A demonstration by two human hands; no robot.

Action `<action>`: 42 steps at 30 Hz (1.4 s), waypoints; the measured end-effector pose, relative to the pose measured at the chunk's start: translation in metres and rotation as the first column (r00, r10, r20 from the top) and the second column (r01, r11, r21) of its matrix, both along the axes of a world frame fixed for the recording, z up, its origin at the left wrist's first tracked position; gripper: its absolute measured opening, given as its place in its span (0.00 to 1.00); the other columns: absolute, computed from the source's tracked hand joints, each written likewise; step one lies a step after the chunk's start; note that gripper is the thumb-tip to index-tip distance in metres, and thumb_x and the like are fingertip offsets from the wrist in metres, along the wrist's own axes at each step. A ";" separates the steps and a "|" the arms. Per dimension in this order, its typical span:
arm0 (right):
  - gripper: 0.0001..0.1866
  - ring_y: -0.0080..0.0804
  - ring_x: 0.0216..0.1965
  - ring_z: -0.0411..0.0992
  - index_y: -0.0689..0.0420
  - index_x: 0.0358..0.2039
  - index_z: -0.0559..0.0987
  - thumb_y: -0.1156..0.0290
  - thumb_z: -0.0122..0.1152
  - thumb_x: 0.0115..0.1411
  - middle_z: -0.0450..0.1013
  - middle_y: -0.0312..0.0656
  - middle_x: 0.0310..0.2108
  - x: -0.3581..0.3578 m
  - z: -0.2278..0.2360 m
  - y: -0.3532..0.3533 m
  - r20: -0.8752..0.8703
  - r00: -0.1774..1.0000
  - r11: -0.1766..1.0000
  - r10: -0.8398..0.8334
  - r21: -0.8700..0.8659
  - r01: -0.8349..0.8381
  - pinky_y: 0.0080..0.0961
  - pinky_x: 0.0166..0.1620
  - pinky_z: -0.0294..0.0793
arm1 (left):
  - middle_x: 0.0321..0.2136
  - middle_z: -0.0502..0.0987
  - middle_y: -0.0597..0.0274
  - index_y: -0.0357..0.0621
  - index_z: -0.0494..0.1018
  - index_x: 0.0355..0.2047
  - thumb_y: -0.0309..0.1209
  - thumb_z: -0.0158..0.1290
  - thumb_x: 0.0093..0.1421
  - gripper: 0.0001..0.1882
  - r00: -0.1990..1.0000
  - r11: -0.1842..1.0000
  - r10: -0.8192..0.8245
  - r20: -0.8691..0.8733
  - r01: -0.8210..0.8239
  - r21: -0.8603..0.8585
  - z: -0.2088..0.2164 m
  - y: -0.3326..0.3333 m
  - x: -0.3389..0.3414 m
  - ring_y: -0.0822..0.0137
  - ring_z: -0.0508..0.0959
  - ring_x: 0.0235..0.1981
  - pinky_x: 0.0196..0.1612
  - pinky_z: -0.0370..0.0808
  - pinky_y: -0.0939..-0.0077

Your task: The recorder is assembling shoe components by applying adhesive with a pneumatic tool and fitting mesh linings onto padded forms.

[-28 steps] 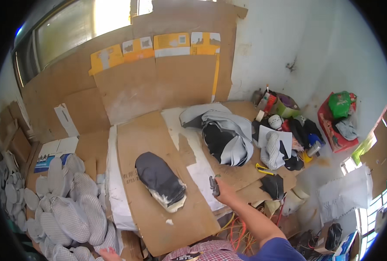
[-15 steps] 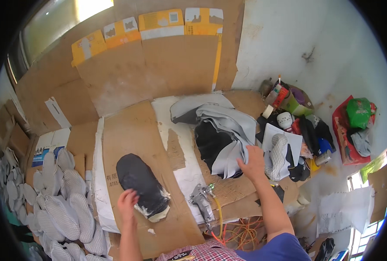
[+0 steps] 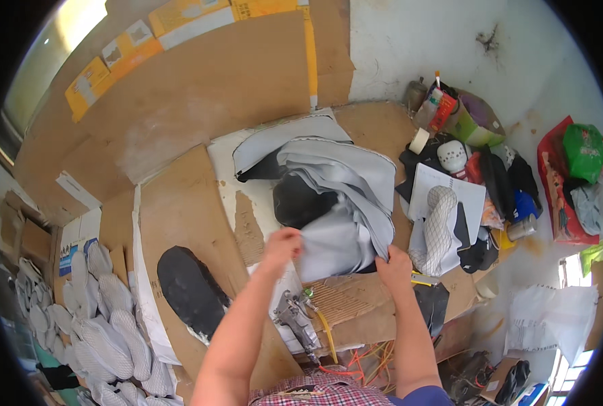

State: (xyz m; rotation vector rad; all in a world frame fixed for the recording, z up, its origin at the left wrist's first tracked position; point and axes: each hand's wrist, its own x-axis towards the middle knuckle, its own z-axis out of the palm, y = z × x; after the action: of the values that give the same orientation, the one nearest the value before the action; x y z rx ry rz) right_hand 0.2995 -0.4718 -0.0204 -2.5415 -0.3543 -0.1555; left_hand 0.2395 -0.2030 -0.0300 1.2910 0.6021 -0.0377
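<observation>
Grey sheets of soft material (image 3: 335,162) with a black underside lie in a loose, folded pile on the bench. At the near left of the pile, my left hand (image 3: 284,245) is closed on the edge of a grey sheet, its fingertips slightly blurred. My right hand (image 3: 394,264) pinches the pile's near right edge, thumb on top. Left of my left forearm lies a black, sole-shaped piece (image 3: 191,289), with whitish residue at its near end; the forearm partly covers that end. A metal spray gun (image 3: 294,321) rests between my forearms, apart from both hands.
Many pale, mesh-patterned sole-shaped pieces (image 3: 108,345) are heaped at the left. To the right are a white pad (image 3: 474,196) with a mesh piece on it, a yellow cutter knife (image 3: 423,279) and clutter. Orange and yellow hoses (image 3: 372,365) hang by the near edge.
My left hand has left the black sole-shaped piece and moved right onto the grey sheets. My right hand now grips their near edge, and the near flap spreads farther left. The view has shifted.
</observation>
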 end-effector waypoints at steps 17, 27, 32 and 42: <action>0.20 0.52 0.56 0.53 0.56 0.37 0.74 0.64 0.60 0.42 0.59 0.47 0.52 -0.042 0.056 0.054 0.327 0.928 0.981 0.177 0.017 -0.193 0.45 0.54 0.56 | 0.31 0.76 0.63 0.34 0.71 0.39 0.23 0.57 0.48 0.17 0.972 0.991 -0.074 0.222 0.048 0.122 0.061 -0.020 -0.010 0.75 0.74 0.30 0.35 0.72 0.79; 0.21 0.46 0.58 0.53 0.50 0.40 0.77 0.66 0.60 0.42 0.65 0.41 0.50 0.012 0.054 0.062 -0.228 0.554 0.375 0.801 -0.530 -0.760 0.49 0.58 0.50 | 0.26 0.74 0.67 0.36 0.71 0.34 0.23 0.55 0.47 0.12 0.965 0.880 -0.099 0.244 -0.030 0.474 0.069 0.006 -0.028 0.76 0.71 0.27 0.33 0.68 0.81; 0.15 0.40 0.47 0.62 0.54 0.33 0.76 0.73 0.59 0.40 0.70 0.38 0.35 -0.004 0.039 0.060 -0.352 0.447 0.190 0.822 -0.571 -0.799 0.47 0.54 0.56 | 0.25 0.76 0.56 0.35 0.71 0.35 0.25 0.55 0.44 0.16 0.944 0.796 0.027 0.328 -0.219 0.564 0.072 0.035 -0.024 0.69 0.75 0.28 0.33 0.71 0.75; 0.13 0.43 0.32 0.67 0.59 0.21 0.69 0.84 0.55 0.30 0.67 0.43 0.30 -0.041 0.078 -0.003 0.407 0.593 0.681 0.695 -0.111 -0.723 0.34 0.33 0.68 | 0.21 0.70 0.61 0.47 0.65 0.23 0.29 0.45 0.47 0.02 0.859 0.014 -0.466 0.211 -0.231 0.973 0.101 -0.104 0.000 0.61 0.73 0.24 0.27 0.66 0.67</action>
State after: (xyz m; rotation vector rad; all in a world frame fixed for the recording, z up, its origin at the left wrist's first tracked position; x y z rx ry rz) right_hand 0.2587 -0.4750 0.0571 -2.0723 -1.4858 -0.3932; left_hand 0.2392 -0.3070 0.0710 2.7166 -0.1294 0.7503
